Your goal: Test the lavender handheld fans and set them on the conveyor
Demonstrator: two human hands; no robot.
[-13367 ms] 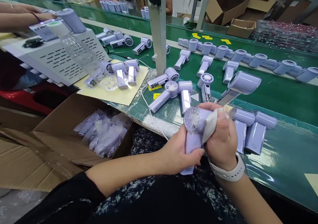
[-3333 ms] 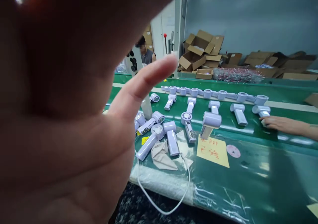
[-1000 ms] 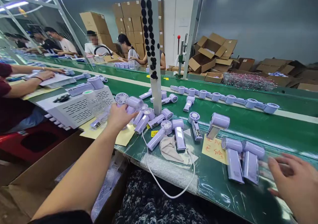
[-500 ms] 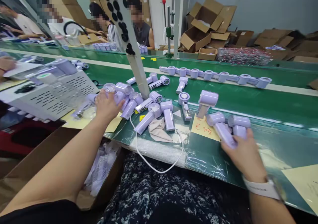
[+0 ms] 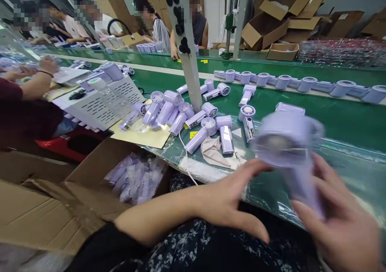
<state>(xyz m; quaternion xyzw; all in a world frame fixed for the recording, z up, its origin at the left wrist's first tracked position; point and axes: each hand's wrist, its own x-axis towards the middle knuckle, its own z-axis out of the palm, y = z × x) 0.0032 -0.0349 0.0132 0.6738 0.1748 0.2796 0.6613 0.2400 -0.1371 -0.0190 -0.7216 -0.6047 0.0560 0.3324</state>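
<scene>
A light purple handheld fan [image 5: 282, 139] is raised in front of me, blurred by motion. My right hand [image 5: 340, 211] is closed around its handle. Another rounded purple edge shows behind the fan head; I cannot tell whether it is a second fan. My left hand [image 5: 235, 199] reaches in close to the fan head, thumb and fingers apart, with nothing held. Whether its fingertips touch the fan is unclear. Several more fans lie in a loose pile [image 5: 165, 111] on the green bench, beside a beige cloth [image 5: 214, 151].
A row of fans [image 5: 262, 80] lies along the conveyor's pale strip. The metal post [image 5: 191, 71] rises from the bench. At lower left is a cardboard box [image 5: 87, 171] holding bagged fans [image 5: 135, 179]. A perforated white case [image 5: 99, 103] stands left. Other people sit along the line.
My right hand has lifted a fan off the bench toward me. My left hand has left the fan pile and come rightward to the raised fan. The view has shifted left.
</scene>
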